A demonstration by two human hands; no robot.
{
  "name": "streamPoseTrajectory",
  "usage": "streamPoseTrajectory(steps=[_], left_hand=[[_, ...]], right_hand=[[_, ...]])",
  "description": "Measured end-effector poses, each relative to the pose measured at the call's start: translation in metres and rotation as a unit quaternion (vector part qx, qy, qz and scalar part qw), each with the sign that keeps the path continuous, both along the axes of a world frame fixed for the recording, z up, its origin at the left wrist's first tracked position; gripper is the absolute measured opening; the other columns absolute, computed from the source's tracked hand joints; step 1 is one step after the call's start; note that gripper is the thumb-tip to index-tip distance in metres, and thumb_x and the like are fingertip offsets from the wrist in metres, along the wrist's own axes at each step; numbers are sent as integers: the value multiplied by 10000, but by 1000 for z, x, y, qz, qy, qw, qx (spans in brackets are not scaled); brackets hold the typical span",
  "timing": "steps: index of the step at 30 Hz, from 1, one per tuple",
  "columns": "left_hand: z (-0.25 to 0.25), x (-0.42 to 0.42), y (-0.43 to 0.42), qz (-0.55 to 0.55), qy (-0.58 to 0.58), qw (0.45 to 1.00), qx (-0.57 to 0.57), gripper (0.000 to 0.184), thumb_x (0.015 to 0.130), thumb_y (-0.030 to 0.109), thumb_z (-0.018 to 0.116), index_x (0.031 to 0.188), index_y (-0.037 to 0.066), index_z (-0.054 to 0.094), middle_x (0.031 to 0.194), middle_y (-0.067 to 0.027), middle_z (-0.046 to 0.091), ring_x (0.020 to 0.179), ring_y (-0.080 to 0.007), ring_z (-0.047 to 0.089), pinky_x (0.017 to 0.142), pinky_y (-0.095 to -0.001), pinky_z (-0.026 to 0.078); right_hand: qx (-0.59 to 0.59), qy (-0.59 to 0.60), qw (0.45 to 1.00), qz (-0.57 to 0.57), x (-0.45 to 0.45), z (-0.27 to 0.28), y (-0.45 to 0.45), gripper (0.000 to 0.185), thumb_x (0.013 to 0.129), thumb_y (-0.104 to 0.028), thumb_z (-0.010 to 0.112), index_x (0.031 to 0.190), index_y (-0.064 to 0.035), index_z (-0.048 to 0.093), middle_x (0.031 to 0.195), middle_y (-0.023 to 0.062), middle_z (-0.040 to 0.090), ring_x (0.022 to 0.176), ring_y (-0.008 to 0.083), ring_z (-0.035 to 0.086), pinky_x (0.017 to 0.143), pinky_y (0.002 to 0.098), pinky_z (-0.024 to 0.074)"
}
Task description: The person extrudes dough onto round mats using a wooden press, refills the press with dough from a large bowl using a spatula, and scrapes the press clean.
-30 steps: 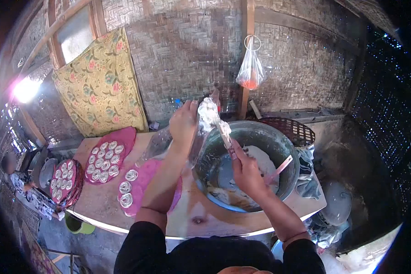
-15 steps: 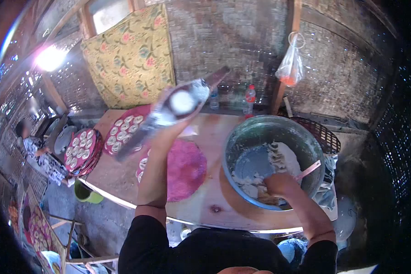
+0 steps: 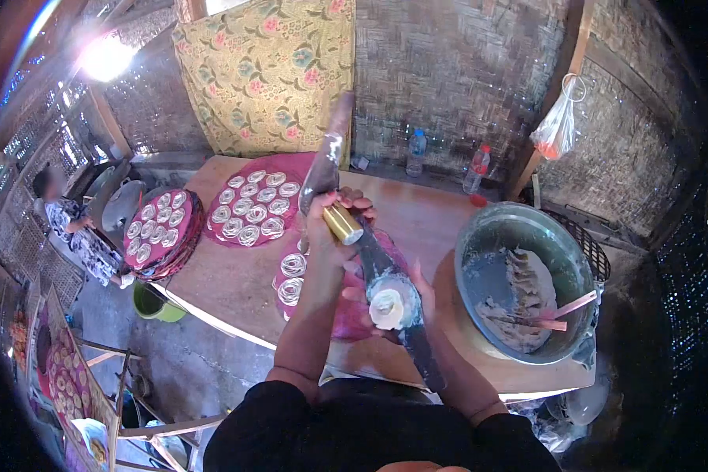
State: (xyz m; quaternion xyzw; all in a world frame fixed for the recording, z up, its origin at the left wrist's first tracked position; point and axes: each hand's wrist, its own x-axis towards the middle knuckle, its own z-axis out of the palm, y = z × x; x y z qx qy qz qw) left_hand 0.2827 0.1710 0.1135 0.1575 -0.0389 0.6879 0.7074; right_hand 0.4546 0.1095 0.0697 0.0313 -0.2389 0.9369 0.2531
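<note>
My left hand is wrapped round a dark bar with a gold metal cylinder, apparently the plunger half of a dough press. Just below and to its right, my right hand grips the dark long-handled cup half from beneath. White dough fills its round cup, facing up. The two halves are apart, though the bars overlap in view. Beneath them lies a pink round mat, partly hidden, with pale dough coils at its left side.
On the right, a large basin holds white dough and pink-handled tools. More coil-covered pink mats lie on the wooden table to the left. Bottles stand by the wall. At far left is another person.
My right hand has left the dough in the basin and now holds the cup half. My left hand has passed from the cup half to the gold plunger half. The view has shifted.
</note>
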Motion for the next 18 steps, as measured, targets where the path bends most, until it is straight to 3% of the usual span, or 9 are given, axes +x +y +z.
streamPoseTrajectory(steps=[2,4,6,9,10,12,13,16,18], left_hand=[[-23,-35,-1,90,94,991,-26,155,763,219,594,819,81,552,800,-30,543,712,-185,550,649,-291,445],[-62,-85,4,322,466,810,-154,222,755,162,653,936,50,589,937,-48,603,859,-185,585,728,-315,476],[-74,-103,-24,413,645,633,-112,361,718,114,734,1042,35,594,1019,-54,621,933,-157,586,826,-309,477],[-46,-100,-64,256,635,726,63,423,690,107,776,1067,52,594,1053,-62,626,971,-148,591,871,-313,477],[-49,-103,-68,233,666,705,72,421,692,140,778,1069,71,603,1020,-56,641,932,-149,608,842,-315,492],[-46,-110,-78,172,708,679,84,420,695,203,780,1070,105,618,950,-49,669,866,-158,643,789,-318,517],[-35,-116,-87,169,706,683,81,420,695,203,780,1070,105,618,950,-49,669,866,-158,643,789,-318,517],[-8,-138,-102,204,781,565,172,392,719,305,752,1047,130,627,880,-63,678,810,-185,665,754,-315,519],[-7,-152,-107,184,845,454,215,379,738,370,711,1037,152,628,877,-86,674,807,-216,668,722,-326,517]], right_hand=[[-4,-19,998,-61,-11,11,-3,782,895,-637,322,1271,42,410,1084,269,596,724,304,666,486,351,573],[6,-176,959,-222,3,16,0,786,896,-619,343,1283,64,386,1057,268,603,718,305,664,499,349,576],[110,-168,936,-288,16,24,7,792,896,-597,368,1293,88,370,1073,264,597,782,296,663,544,362,575],[217,-226,819,-481,-18,69,-14,761,869,-579,458,1324,19,337,1201,253,515,850,235,634,635,344,546],[213,-233,819,-479,-26,76,-16,761,869,-579,458,1324,19,337,1201,253,515,850,235,634,635,344,546],[480,-304,643,-515,-37,81,-19,840,828,-442,594,1408,11,191,1263,235,491,950,311,619,772,337,503],[499,-289,634,-516,-46,77,-25,913,745,-340,727,1401,27,209,1261,236,491,1009,325,598,834,351,464],[676,-350,509,-402,-61,76,-31,918,717,-272,766,1390,39,224,1279,261,468,1082,354,565,897,410,448],[671,-361,526,-377,-76,84,-38,925,706,-265,777,1384,46,230,1284,273,457,1115,367,545,929,426,429]])
